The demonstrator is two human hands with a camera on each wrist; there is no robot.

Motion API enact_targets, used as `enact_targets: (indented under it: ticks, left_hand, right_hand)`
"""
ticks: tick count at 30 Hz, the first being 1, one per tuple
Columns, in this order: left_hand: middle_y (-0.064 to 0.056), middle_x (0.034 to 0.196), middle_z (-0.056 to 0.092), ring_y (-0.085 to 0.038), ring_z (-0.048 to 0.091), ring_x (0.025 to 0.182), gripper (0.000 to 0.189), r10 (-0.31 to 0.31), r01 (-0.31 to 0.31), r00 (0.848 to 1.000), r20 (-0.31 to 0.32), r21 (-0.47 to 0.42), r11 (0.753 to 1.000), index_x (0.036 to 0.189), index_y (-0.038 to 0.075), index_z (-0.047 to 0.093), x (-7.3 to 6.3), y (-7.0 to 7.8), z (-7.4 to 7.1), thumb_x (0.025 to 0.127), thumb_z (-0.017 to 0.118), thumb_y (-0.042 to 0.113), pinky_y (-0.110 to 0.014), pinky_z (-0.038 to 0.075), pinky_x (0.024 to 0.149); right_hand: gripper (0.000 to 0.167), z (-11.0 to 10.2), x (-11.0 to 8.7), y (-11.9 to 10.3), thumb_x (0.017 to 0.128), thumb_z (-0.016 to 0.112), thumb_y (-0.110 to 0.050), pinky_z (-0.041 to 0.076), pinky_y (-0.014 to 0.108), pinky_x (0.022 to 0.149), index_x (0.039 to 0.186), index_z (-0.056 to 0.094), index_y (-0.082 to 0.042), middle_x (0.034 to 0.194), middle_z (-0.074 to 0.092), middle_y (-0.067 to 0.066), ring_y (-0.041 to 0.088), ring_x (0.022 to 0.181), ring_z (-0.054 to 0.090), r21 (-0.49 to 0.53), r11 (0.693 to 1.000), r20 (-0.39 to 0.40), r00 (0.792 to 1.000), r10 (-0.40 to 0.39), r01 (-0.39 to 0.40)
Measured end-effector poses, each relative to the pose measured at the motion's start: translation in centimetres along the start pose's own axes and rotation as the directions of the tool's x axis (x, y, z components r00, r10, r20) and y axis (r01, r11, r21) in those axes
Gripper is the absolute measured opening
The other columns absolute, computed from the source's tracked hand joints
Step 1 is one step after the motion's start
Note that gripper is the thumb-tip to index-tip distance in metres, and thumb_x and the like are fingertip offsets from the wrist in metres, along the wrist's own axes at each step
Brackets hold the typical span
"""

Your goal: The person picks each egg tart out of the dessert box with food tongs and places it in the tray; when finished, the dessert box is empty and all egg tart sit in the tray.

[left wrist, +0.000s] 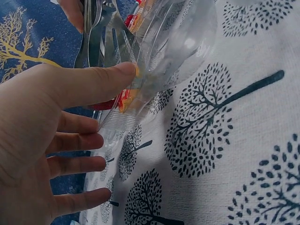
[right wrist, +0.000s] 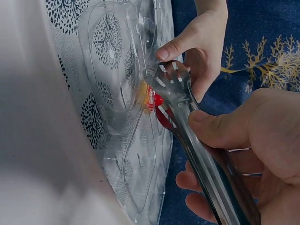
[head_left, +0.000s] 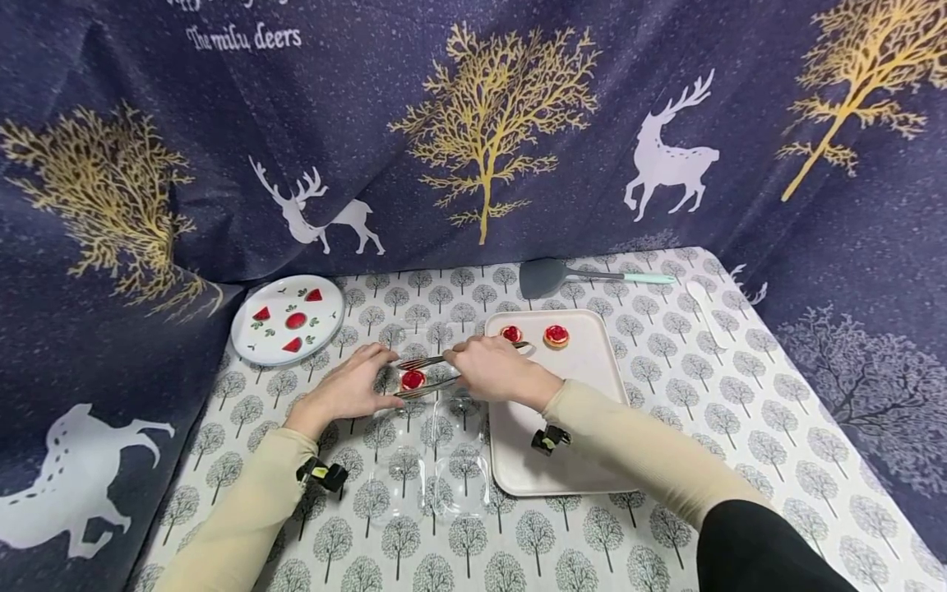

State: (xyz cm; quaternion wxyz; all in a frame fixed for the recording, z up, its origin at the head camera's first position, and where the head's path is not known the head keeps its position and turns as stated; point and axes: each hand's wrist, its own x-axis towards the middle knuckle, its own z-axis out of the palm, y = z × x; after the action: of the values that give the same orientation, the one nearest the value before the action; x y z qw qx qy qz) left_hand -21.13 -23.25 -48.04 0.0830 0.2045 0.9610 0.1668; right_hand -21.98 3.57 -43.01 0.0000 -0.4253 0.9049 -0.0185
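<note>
My right hand (head_left: 491, 370) grips metal tongs (right wrist: 187, 122) with slotted ends. The tongs' two arms stand apart on either side of a small tart with red topping (head_left: 413, 380). This tart is in the upper left part of a clear plastic container (head_left: 403, 485) with several compartments. My left hand (head_left: 348, 386) is at that container's left side, its thumb and fingers straight and spread, touching the rim. In the left wrist view its thumb (left wrist: 101, 84) lies close to the tongs' slotted ends. Two more red-topped tarts, one (head_left: 556, 335) in plain sight and one (head_left: 510, 333) partly covered, lie on a cream tray (head_left: 547, 469).
The tray stands directly right of the container. A round plate with watermelon pictures (head_left: 325, 329) is at the back left. Behind the tray lies a grey spatula with a mint handle (head_left: 543, 279). A white spoon (head_left: 703, 300) lies at the right. A dark blue cloth (head_left: 414, 82) hangs behind the table.
</note>
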Motion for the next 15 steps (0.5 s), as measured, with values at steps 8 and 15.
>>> enact_targets:
  ticks: [8,15]
  left_hand:
    - [-0.014,0.146,0.045,-0.038,0.037,0.138,0.087,-0.013,0.013,1.0,0.007,0.01,1.0,0.14,0.007,0.049,0.05,-0.01,-0.02,0.071,0.081,0.051,-0.062,0.038,0.107]
    - [-0.016,0.148,0.043,-0.039,0.034,0.14,0.088,-0.017,0.016,1.0,0.012,0.015,1.0,0.14,0.007,0.048,0.04,0.24,-0.12,0.071,0.081,0.051,-0.063,0.036,0.108]
  right_hand:
    - [0.026,0.03,0.3,-0.22,0.084,0.076,-0.03,0.052,0.024,0.05,0.102,0.066,-0.013,0.091,0.069,0.001,0.016,0.07,0.063,-0.019,1.0,0.013,1.0,0.013,-0.012]
    - [0.027,0.29,0.55,-0.39,0.083,0.077,-0.029,0.054,0.026,0.054,0.103,0.065,-0.014,0.091,0.068,0.001,0.016,0.07,0.062,-0.032,0.999,0.03,0.999,0.021,-0.02]
